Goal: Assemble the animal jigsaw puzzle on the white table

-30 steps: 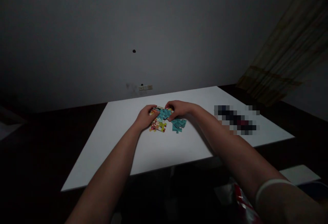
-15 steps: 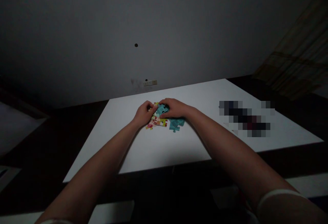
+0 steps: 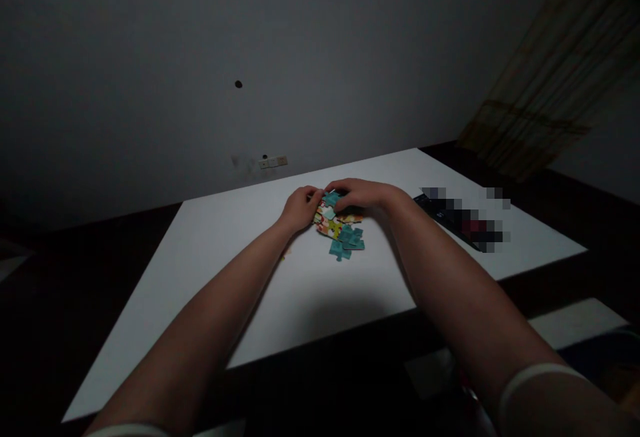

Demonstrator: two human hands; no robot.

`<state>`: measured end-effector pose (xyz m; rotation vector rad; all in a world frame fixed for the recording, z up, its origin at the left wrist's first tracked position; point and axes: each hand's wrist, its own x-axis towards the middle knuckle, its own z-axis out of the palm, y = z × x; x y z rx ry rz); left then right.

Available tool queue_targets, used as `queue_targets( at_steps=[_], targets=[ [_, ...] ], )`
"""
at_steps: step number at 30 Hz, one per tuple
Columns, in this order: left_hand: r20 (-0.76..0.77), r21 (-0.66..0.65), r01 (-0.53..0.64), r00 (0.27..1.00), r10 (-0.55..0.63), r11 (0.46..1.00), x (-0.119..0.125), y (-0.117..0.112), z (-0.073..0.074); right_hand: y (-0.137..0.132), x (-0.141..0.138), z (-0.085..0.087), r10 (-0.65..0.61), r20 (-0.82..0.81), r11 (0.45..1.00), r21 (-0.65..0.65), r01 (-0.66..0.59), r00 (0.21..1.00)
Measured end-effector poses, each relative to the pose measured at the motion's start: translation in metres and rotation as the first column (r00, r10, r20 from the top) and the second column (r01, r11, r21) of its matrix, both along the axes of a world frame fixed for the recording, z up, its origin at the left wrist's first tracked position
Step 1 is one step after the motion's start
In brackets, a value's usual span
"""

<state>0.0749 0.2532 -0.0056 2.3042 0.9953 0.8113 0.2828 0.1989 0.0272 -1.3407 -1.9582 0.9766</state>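
Note:
A heap of jigsaw puzzle pieces (image 3: 329, 227), some multicoloured and some teal, lies on the white table (image 3: 225, 243). My left hand (image 3: 301, 209) curls around the heap's left side, its thumb and fingers against the pieces. From the far right, my right hand (image 3: 361, 193) reaches over the heap with bent fingers pressed on the pieces. Teal puzzle pieces (image 3: 341, 250) stick out at the heap's near side. A pale puzzle piece (image 3: 287, 253) lies apart, partly hidden by my left forearm. My fingers cover some of the heap.
A dark flat object (image 3: 450, 218), partly pixelated, lies on the table to the right of my right arm. Beyond the table stands a grey wall with a socket strip (image 3: 273, 162). A curtain (image 3: 530, 103) hangs at the right.
My left hand has moved right with the pieces, drawing the heap tighter against my right hand. The pale piece stays behind by my left forearm. The view has turned slightly right.

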Motion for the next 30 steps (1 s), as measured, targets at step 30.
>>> queue_targets(
  at_steps=[30],
  targets=[
    [-0.459,-0.148,0.325,0.814,-0.356,0.934,-0.153,-0.004,0.026,-0.008,-0.017,-0.004,-0.023,0.354,0.979,0.196,-0.050,0.935]
  ],
)
